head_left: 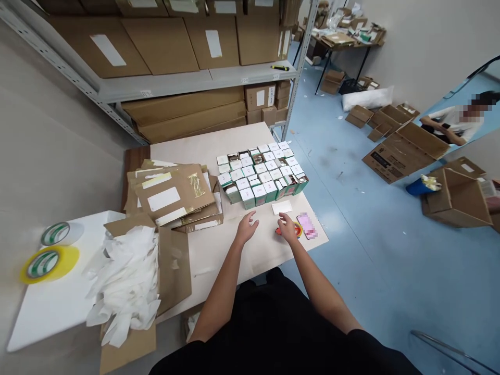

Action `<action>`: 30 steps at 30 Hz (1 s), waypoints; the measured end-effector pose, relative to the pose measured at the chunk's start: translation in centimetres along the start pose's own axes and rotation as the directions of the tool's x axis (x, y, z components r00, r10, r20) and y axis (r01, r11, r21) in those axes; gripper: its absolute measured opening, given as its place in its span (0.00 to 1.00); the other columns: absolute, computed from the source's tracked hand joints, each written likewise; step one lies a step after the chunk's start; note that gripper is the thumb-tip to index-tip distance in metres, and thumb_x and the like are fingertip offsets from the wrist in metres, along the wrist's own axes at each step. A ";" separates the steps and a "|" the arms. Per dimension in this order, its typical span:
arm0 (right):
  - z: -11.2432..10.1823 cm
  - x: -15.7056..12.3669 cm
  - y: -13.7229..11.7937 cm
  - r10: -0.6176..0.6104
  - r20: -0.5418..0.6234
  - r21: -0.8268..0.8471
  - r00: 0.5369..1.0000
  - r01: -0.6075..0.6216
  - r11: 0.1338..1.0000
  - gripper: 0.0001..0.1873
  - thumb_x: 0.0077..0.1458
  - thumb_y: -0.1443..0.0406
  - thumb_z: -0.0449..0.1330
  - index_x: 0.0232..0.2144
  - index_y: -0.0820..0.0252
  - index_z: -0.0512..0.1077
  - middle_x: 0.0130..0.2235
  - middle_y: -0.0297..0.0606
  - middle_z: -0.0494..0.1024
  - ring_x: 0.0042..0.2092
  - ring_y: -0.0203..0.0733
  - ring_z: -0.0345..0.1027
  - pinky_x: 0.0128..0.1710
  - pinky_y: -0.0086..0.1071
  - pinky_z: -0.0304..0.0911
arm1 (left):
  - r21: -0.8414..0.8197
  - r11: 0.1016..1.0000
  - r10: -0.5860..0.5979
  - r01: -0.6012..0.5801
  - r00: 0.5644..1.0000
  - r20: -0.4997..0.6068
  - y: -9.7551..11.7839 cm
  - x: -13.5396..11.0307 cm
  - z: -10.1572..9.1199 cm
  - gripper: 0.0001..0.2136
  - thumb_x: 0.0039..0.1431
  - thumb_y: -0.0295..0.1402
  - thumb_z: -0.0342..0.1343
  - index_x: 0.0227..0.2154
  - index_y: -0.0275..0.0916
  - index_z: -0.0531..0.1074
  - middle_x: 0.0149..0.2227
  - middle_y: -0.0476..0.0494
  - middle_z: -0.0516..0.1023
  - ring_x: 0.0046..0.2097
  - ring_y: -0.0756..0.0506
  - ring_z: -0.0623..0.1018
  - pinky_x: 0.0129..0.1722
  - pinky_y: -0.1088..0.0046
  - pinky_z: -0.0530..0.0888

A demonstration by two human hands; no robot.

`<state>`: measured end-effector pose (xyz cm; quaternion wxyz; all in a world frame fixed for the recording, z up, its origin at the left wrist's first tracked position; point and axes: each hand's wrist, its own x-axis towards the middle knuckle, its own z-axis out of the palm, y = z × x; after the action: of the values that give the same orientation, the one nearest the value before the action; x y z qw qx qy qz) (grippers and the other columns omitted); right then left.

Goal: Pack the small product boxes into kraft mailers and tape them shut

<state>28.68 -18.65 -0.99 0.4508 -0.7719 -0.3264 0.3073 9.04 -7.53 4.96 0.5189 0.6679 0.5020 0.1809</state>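
Note:
My left hand [247, 227] hovers over the pale table [219, 250], fingers loosely apart, holding nothing. My right hand [288, 228] rests on a small red and yellow object [297, 229], which its fingers partly cover; I cannot name it. A pink phone [307, 225] lies just right of that hand. A white card [282, 207] sits in front of it. Behind the card stands a block of several small green and white boxes [261, 174].
A stack of flattened cardboard boxes [174, 197] lies to the left, with crumpled white paper [125, 281] and two tape rolls [49, 250] nearer left. Shelving with cartons [183, 41] stands behind. Open cartons [406, 148] litter the blue floor; a person sits at far right.

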 end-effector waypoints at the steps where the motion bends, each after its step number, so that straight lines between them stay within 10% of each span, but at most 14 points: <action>1: -0.8 0.3 1.4 0.017 -0.019 -0.051 1.000 -0.018 0.999 0.23 0.57 0.62 0.55 0.54 0.57 0.73 0.55 0.46 0.79 0.53 0.49 0.74 0.53 0.43 0.71 | 0.009 1.000 -0.012 0.012 1.000 0.003 0.1 0.4 1.0 0.23 0.61 0.35 0.60 0.60 0.44 0.72 0.63 0.37 0.73 0.54 0.40 0.78 0.51 0.62 0.78; 9: -5.4 -0.5 10.9 0.101 0.166 -0.423 0.981 -0.021 0.906 0.22 0.53 0.71 0.58 0.51 0.58 0.76 0.51 0.45 0.80 0.52 0.49 0.73 0.54 0.39 0.68 | 0.043 0.997 -0.061 0.057 0.993 0.100 -0.7 0.5 7.6 0.22 0.62 0.35 0.59 0.59 0.44 0.73 0.60 0.39 0.76 0.52 0.43 0.79 0.50 0.65 0.79; 15: -3.9 -0.1 11.8 0.186 0.334 -0.543 0.924 0.027 0.839 0.24 0.49 0.75 0.61 0.51 0.64 0.74 0.55 0.53 0.78 0.60 0.54 0.68 0.63 0.44 0.58 | 0.064 0.994 -0.091 0.084 0.988 0.126 -0.5 -1.0 7.5 0.21 0.62 0.34 0.58 0.58 0.43 0.74 0.59 0.39 0.77 0.50 0.44 0.80 0.49 0.66 0.79; 22: -4.0 3.1 7.1 0.170 0.298 -0.435 0.939 -0.024 0.900 0.11 0.51 0.67 0.65 0.39 0.61 0.75 0.40 0.45 0.82 0.43 0.50 0.75 0.45 0.38 0.68 | 0.003 0.997 -0.078 0.078 0.997 0.012 1.5 -2.2 4.5 0.18 0.61 0.35 0.58 0.54 0.43 0.77 0.58 0.40 0.79 0.50 0.43 0.80 0.51 0.63 0.79; 30: -5.1 0.6 -5.6 -0.222 0.481 0.320 0.848 0.065 0.945 0.20 0.54 0.51 0.67 0.41 0.60 0.75 0.37 0.36 0.80 0.38 0.44 0.71 0.40 0.35 0.68 | -0.130 0.989 0.050 -0.074 0.982 -0.182 7.2 -2.0 -1.9 0.19 0.64 0.40 0.59 0.55 0.41 0.77 0.57 0.37 0.79 0.54 0.41 0.80 0.54 0.60 0.77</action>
<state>31.69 -18.54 5.92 0.4787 -0.5606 -0.4425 0.5106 10.19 -7.93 12.54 0.5102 0.6274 0.5120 0.2898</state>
